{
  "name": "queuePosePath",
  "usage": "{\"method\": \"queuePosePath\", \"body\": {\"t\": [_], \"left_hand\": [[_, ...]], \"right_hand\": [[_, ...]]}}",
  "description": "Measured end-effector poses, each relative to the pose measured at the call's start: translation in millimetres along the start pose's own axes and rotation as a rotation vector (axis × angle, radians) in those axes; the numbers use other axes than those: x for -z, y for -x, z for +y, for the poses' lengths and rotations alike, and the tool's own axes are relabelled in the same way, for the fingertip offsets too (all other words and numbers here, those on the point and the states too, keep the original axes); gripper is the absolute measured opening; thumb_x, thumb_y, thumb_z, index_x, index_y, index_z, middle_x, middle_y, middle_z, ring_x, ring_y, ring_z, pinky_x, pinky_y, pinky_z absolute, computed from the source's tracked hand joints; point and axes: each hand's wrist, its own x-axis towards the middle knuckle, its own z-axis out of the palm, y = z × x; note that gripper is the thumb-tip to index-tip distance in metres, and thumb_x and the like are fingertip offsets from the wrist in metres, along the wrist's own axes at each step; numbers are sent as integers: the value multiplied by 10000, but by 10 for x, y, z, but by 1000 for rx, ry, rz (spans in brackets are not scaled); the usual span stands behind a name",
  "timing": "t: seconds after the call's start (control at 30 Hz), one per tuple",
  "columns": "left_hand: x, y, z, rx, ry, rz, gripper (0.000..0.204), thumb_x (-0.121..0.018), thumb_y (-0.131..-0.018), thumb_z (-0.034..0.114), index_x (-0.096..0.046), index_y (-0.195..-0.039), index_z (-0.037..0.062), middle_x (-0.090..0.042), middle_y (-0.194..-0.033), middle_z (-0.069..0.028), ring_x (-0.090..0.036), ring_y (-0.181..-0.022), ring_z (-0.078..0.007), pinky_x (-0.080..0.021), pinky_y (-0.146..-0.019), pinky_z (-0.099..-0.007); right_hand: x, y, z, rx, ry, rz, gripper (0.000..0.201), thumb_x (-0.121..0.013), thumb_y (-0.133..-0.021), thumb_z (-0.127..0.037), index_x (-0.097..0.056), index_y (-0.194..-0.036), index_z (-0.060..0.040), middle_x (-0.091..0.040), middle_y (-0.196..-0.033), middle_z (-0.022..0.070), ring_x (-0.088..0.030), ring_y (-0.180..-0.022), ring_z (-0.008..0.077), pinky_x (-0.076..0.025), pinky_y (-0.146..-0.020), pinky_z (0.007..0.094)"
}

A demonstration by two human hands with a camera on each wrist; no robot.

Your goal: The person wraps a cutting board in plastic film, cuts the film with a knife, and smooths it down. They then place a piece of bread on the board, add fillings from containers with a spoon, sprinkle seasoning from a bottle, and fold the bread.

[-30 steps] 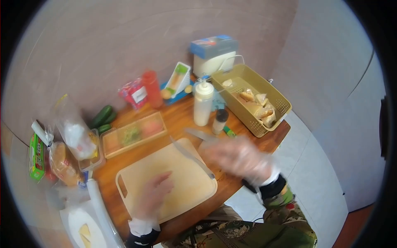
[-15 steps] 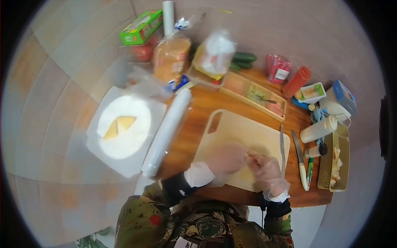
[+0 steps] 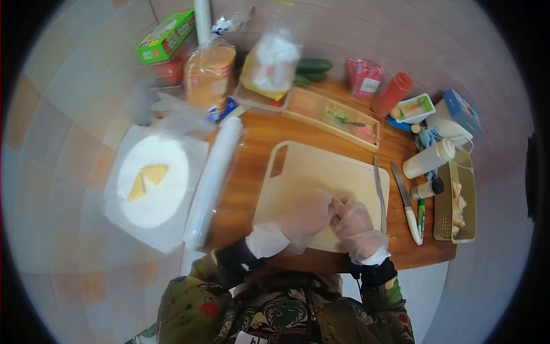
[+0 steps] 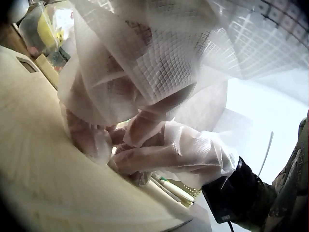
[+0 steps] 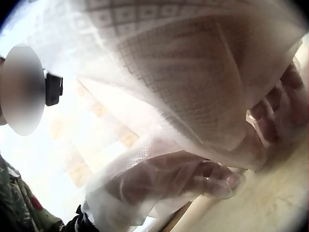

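Both hands, in clear plastic gloves, meet low over the cream cutting board (image 3: 332,163). My left hand (image 3: 306,215) comes in from the left, its fingertips against those of my right hand (image 3: 358,226). Curled gloved fingers (image 5: 219,179) of the left hand show in the right wrist view, close over the board. In the left wrist view the right hand's fingers (image 4: 154,157) reach toward the left ones; I cannot tell whether anything is pinched between them. A knife (image 3: 379,189) lies along the board's right edge, and a white-handled knife (image 3: 411,221) lies on the table beyond it.
On the left, a white plate (image 3: 154,212) bears two yellow triangles beside a wrapped roll (image 3: 213,186). Behind the board are a divided wooden tray (image 3: 326,129), bagged bread (image 3: 209,74) and cucumbers (image 3: 315,66). A squeeze bottle (image 3: 427,160), shaker (image 3: 427,189) and basket (image 3: 441,221) stand right.
The hands were apart, the right one near the knives; they came together over the board and stay there. The head view has swung left, bringing the plate into fuller view.
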Motion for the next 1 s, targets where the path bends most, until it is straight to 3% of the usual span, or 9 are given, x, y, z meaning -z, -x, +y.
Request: {"method": "queuePosePath", "body": {"t": [0.2, 0.3, 0.37, 0.43, 0.5, 0.63, 0.7, 0.87, 1.0], "left_hand": [[226, 37, 160, 78, -4, -77, 167, -588, -915, 160, -669, -953, 20, -672, -843, -203, -645, -795, -388, -496, -713, -465], [467, 187, 255, -132, -273, -48, 171, -588, -912, 153, -666, -993, 24, -674, -878, -199, -643, -836, -381, -499, -738, -464], [960, 298, 507, -252, -616, -178, 200, -587, -912, 154, -663, -1053, 34, -679, -908, -195, -642, -873, -383, -504, -760, -467], [1228, 390, 299, -425, -299, 152, 241, -581, -932, 172, -678, -1102, 32, -686, -938, -196, -640, -898, -385, -503, -785, -475], [1651, 385, 738, 181, -536, 21, 288, -582, -954, 204, -691, -1145, 17, -708, -981, -191, -652, -914, -392, -507, -820, -465], [2249, 516, 518, 271, -612, 88, 330, -585, -952, 226, -693, -1162, -6, -708, -991, -234, -663, -928, -405, -511, -856, -432], [2345, 596, 284, 304, -548, 109, 347, -594, -940, 236, -691, -1165, -9, -703, -970, -248, -662, -922, -411, -512, -852, -425], [2310, 614, -20, 492, -467, 89, 357, -636, -894, 283, -673, -1029, -46, -669, -891, -267, -643, -886, -442, -501, -800, -453], [2191, 637, -282, 431, -487, 146, 348, -633, -893, 273, -623, -1023, -50, -666, -884, -283, -644, -890, -450, -496, -801, -474]], "right_hand": [[-32, -39, 31, -56, 65, -31, 82, -664, -822, -67, -685, -900, -78, -649, -736, 167, -634, -671, 405, -525, -626, 456], [60, -133, -53, -109, 77, -75, 147, -653, -843, -73, -712, -977, -63, -670, -778, 193, -639, -677, 406, -532, -633, 425], [143, -235, -221, -171, -42, -57, 177, -653, -878, -125, -718, -1035, -75, -678, -801, 189, -641, -687, 384, -526, -634, 427], [120, -335, -298, -236, -160, -32, 213, -653, -913, -177, -724, -1092, -87, -686, -823, 185, -644, -696, 362, -520, -636, 429], [49, -425, -338, -270, -301, -81, 264, -644, -944, -211, -721, -1154, -72, -670, -794, 162, -629, -645, 268, -515, -626, 366], [3, -828, -596, -423, -488, -176, 298, -627, -972, -243, -707, -1187, -53, -653, -779, 101, -603, -672, 168, -503, -660, 307], [-63, -1046, -693, -475, -853, -130, 349, -613, -985, -293, -682, -1175, -9, -646, -859, 42, -591, -763, 117, -493, -710, 282], [-295, -1465, -640, -563, -951, -235, 448, -597, -998, -401, -638, -1139, 22, -633, -991, 41, -606, -852, 144, -496, -777, 286], [-438, -1674, -650, -641, -896, -271, 567, -562, -998, -516, -618, -1138, 30, -633, -1028, 80, -622, -888, 171, -508, -806, 297]]}}
